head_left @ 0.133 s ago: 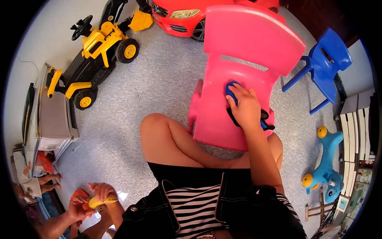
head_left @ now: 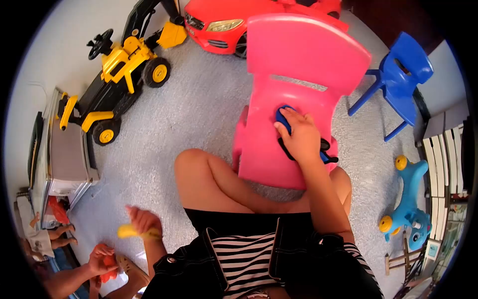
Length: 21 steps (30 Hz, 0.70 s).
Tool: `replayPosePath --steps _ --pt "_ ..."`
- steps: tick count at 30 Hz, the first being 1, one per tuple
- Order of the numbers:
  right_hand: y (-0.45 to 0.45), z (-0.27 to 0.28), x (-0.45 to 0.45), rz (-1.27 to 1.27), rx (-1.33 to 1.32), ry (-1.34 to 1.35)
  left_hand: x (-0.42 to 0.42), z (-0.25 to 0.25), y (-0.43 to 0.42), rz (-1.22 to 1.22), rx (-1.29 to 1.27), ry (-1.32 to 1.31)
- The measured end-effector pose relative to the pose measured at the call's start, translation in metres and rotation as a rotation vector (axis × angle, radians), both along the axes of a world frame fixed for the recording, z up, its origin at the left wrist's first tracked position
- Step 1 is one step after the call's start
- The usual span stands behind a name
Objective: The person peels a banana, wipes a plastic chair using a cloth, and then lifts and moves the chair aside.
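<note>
My right hand (head_left: 302, 137) rests over a blue and black object (head_left: 283, 117) on the seat of a pink plastic chair (head_left: 269, 159). My fingers curl over its blue end, while black rounded parts and another blue bit stick out past my palm; its exact kind is hidden. At lower left, my left hand (head_left: 144, 223) is closed around a yellow elongated thing (head_left: 128, 231), blurred by motion. Below it, another person's hands (head_left: 99, 261) hold something orange-red (head_left: 108, 269).
A yellow and black ride-on digger (head_left: 117, 74) and a red toy car (head_left: 219, 30) stand on the grey floor. To the right are a blue chair (head_left: 403, 74) and a blue ride-on animal (head_left: 409, 199). A doll (head_left: 40, 236) lies at far left.
My left hand has moved up and away from the other person's hands with the yellow thing. My right hand stays on the blue and black object; the view has shifted slightly.
</note>
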State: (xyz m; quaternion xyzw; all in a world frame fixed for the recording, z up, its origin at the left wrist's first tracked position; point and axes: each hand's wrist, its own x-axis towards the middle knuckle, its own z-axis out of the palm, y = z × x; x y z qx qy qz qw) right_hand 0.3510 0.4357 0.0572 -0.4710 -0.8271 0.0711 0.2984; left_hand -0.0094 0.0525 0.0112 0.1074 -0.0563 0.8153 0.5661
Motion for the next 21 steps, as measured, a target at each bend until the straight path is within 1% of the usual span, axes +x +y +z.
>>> replayPosePath --steps 1,2,3,5,6,7,9,10,11,12,13,14,15,17,18,19,21 --pt "-0.006 0.005 0.009 -0.004 -0.008 -0.009 0.022 0.006 0.035 -0.076 -0.085 -0.050" --pt "-0.010 0.013 0.010 -0.024 0.074 -0.076 0.038 0.022 0.078 -0.188 -0.177 0.034" --pt "-0.012 0.020 0.011 -0.037 0.092 -0.072 0.044 0.025 0.118 -0.306 -0.214 0.116" --pt "-0.018 0.039 0.019 -0.022 0.257 0.104 0.084 0.049 0.191 -0.513 -0.322 0.290" --pt "-0.023 0.050 0.025 0.045 0.188 0.226 0.104 0.061 0.227 -0.621 -0.362 0.375" --pt "-0.033 0.062 0.032 0.033 0.200 0.223 0.138 0.089 0.256 -0.665 -0.429 0.478" --pt "-0.050 0.082 0.045 0.210 -0.256 0.630 0.188 0.116 0.297 -0.774 -0.507 0.660" --pt "-0.054 0.087 0.050 0.279 -0.161 0.662 0.210 0.116 0.310 -0.828 -0.533 0.676" --pt "-0.057 0.093 0.058 0.316 -0.130 0.607 0.227 0.112 0.322 -0.883 -0.559 0.696" --pt "-0.061 0.097 0.064 0.314 -0.161 0.638 0.241 0.108 0.329 -0.942 -0.560 0.709" --pt "-0.066 0.099 0.067 0.313 -0.195 0.670 0.261 0.105 0.332 -0.899 -0.656 0.646" --pt "-0.072 0.100 0.069 0.295 -0.314 0.810 0.272 0.101 0.333 -0.907 -0.646 0.630" --pt "-0.073 0.101 0.072 0.269 -0.306 0.804 0.282 0.099 0.333 -0.910 -0.641 0.613" --pt "-0.074 0.101 0.080 0.186 -0.254 0.566 0.300 0.102 0.324 -0.865 -0.667 0.636" --pt "-0.075 0.098 0.086 0.124 -0.437 0.514 0.304 0.104 0.321 -0.909 -0.716 0.538" --pt "-0.073 0.088 0.088 0.115 -0.444 0.514 0.304 0.101 0.321 -0.932 -0.624 0.565" --pt "-0.067 0.072 0.086 0.127 -0.580 0.932 0.298 0.110 0.309 -0.882 -0.639 0.592"
